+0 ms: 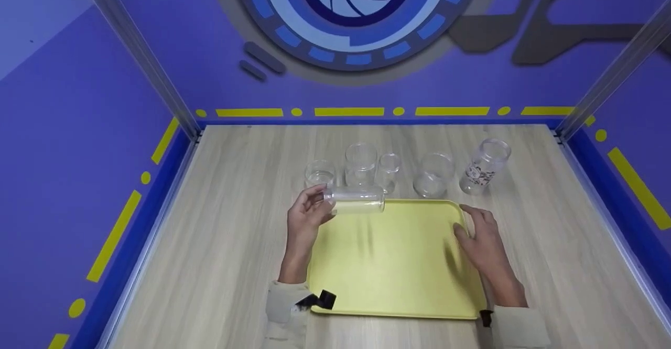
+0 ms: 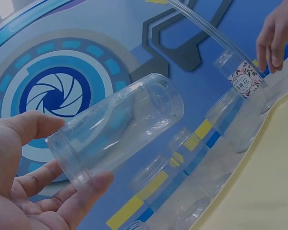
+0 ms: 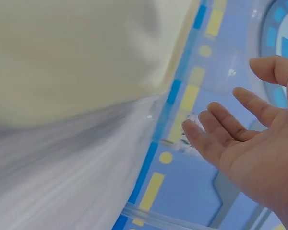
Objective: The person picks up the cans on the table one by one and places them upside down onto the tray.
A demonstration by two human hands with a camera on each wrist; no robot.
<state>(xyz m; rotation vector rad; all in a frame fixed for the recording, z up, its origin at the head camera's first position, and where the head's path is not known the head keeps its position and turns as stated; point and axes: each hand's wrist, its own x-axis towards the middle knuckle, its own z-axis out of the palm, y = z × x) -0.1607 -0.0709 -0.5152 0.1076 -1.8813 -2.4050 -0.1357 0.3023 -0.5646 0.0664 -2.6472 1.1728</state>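
My left hand grips a clear, straight-sided glass jar by one end, thumb on one side and fingers on the other. The jar lies sideways in the air above the far left part of a yellow tray. In the left wrist view the jar is see-through, and nothing shows inside it. My right hand hovers by the tray's right edge. In the right wrist view this hand has its fingers apart and slightly bent, with nothing held; whether it touches the tray cannot be told.
Behind the tray stand several clear vessels: a short glass, a wider jar, a slim glass, a rounded glass and a tall cup with a floral label. Blue walls enclose the wooden table at the back and sides.
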